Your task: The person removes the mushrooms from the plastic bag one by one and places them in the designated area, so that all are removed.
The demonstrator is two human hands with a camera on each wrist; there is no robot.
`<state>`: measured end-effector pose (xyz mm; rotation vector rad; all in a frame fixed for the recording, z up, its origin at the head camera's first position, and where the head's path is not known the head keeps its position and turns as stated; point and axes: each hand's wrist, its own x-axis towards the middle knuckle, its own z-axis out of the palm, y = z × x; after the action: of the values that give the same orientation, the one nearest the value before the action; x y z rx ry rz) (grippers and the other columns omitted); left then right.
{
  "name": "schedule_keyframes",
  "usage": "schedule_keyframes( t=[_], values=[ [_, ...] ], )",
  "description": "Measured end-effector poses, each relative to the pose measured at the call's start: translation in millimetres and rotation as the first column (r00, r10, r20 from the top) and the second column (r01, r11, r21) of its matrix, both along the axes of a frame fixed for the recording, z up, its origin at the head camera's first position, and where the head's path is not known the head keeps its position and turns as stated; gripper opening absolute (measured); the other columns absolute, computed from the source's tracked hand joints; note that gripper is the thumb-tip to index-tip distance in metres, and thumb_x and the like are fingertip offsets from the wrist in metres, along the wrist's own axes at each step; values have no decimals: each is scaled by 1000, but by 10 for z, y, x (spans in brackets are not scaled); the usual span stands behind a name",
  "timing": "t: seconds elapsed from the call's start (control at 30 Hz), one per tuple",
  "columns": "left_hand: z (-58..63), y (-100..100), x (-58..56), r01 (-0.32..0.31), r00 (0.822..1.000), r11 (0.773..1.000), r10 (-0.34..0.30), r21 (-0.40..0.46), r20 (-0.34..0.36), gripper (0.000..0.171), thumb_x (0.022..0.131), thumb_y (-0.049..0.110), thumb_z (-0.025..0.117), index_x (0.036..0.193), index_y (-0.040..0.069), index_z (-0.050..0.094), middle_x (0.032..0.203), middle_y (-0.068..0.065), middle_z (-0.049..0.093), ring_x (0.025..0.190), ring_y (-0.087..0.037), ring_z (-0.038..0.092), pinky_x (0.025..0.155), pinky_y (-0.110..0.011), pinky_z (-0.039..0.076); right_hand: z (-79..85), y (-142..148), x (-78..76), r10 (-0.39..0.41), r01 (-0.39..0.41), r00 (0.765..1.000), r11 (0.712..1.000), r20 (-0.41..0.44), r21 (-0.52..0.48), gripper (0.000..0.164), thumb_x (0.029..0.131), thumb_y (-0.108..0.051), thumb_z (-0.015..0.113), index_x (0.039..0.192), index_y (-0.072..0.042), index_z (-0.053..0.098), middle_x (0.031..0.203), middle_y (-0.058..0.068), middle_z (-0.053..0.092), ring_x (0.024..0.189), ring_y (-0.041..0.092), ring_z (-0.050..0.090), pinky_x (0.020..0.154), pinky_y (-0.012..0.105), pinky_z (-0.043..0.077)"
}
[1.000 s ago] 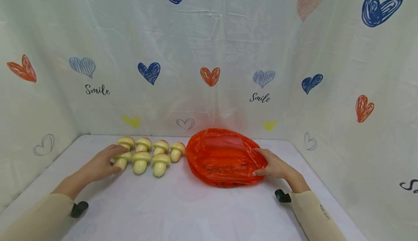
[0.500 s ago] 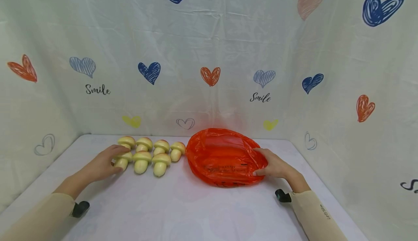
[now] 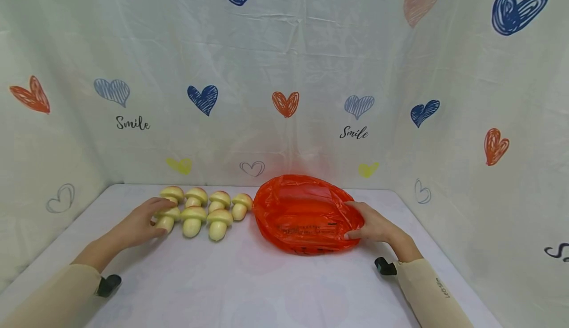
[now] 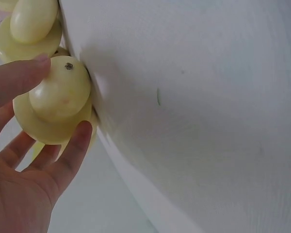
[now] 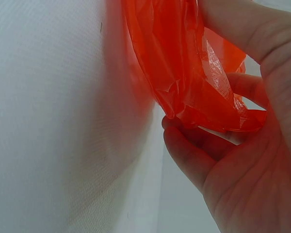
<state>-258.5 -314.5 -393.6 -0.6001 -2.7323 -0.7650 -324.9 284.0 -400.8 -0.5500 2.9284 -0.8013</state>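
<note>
Several pale yellow toy mushrooms with rosy cap tops stand in two rows at the table's left. My left hand (image 3: 143, 222) is at the front-left mushroom (image 3: 166, 223). The left wrist view shows the thumb touching its rounded stem (image 4: 60, 94) and the fingers curved round its cap. A red plastic bag (image 3: 306, 214) lies flattened with a rounded outline right of the mushrooms. My right hand (image 3: 377, 226) holds its right side, thumb in front and fingertips at the far side. In the right wrist view the crumpled bag edge (image 5: 184, 97) sits between thumb and fingers.
A front-row mushroom (image 3: 192, 224) stands just right of the left hand, and another (image 3: 239, 209) sits close beside the bag. The white-covered table (image 3: 249, 288) ends at a hanging curtain (image 3: 311, 140) printed with hearts. Dark wrist cameras (image 3: 108, 285) sit at both sleeves.
</note>
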Motion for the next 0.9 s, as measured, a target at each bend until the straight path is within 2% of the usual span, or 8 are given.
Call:
schedule_keyframes(
  t=[0.33, 0.67, 0.9],
  values=[
    [15, -50, 49, 2, 1000, 1000, -2, -6, -2, 62, 72, 2, 79, 127, -5, 52, 123, -25, 47, 111, -44, 48, 70, -43, 54, 2, -11, -7, -1, 1, 1000, 1000, 4, 1, 95, 65, -43, 84, 144, -16, 38, 140, 10, 41, 125, 32, 40, 92, 54, 46],
    [-12, -101, 70, 45, 998, 999, -44, 23, -33, 65, 72, 6, 81, 128, -3, 50, 125, -24, 45, 111, -45, 46, 71, -50, 53, 13, 85, 37, -11, 11, 1000, 1000, -25, 10, 92, 67, -46, 83, 144, -18, 39, 144, 12, 36, 128, 35, 37, 91, 56, 47],
    [7, -175, 97, 36, 994, 999, -36, -4, -101, 67, 68, 4, 83, 126, -3, 50, 124, -25, 46, 107, -45, 47, 67, -45, 54, 117, 144, 33, 21, -25, 995, 999, -98, -38, 91, 71, -46, 80, 147, -20, 36, 144, 12, 37, 123, 35, 42, 88, 57, 47]
  ],
)
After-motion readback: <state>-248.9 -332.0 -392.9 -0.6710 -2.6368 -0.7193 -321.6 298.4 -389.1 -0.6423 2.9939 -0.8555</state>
